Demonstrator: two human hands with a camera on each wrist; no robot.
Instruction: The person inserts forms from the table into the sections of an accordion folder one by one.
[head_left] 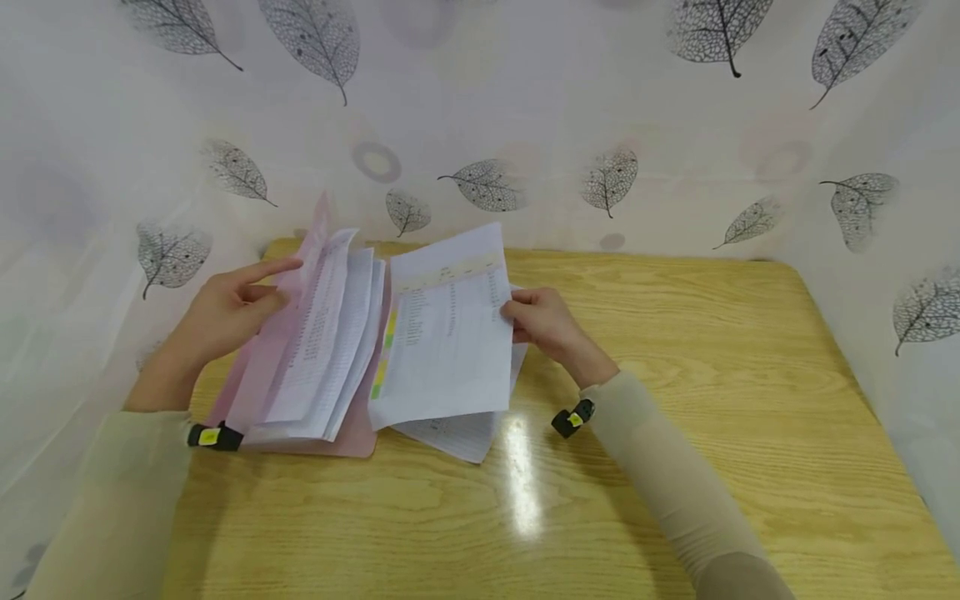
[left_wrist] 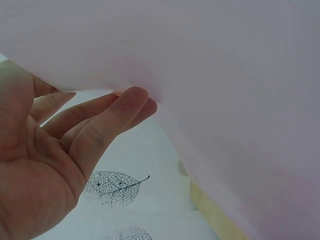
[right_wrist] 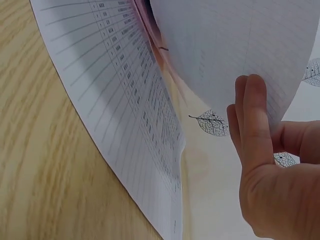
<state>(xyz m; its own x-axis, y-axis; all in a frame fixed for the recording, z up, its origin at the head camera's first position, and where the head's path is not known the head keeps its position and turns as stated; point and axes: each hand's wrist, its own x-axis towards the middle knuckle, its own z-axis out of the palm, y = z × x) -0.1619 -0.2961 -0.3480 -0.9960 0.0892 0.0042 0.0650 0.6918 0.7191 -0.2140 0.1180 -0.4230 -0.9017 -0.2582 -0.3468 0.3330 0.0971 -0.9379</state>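
Observation:
In the head view a pink folder (head_left: 352,443) lies spread at the left, its front cover (head_left: 273,358) raised and leaning. My left hand (head_left: 228,312) pinches the edge of that cover between thumb and fingers; the left wrist view shows the pink cover (left_wrist: 225,110) filling most of the picture. Several printed sheets (head_left: 318,333) stand fanned inside the folder. My right hand (head_left: 551,325) pinches the right edge of a printed sheet (head_left: 457,358) with yellow and green marks along its left side. Beneath it another printed sheet (right_wrist: 115,100) lies on the table.
The wooden table (head_left: 712,400) stretches to the right and toward the front. A pale curtain (head_left: 525,108) with leaf prints hangs behind the table and along both sides. Each wrist wears a black strap (head_left: 573,418) with a yellow mark.

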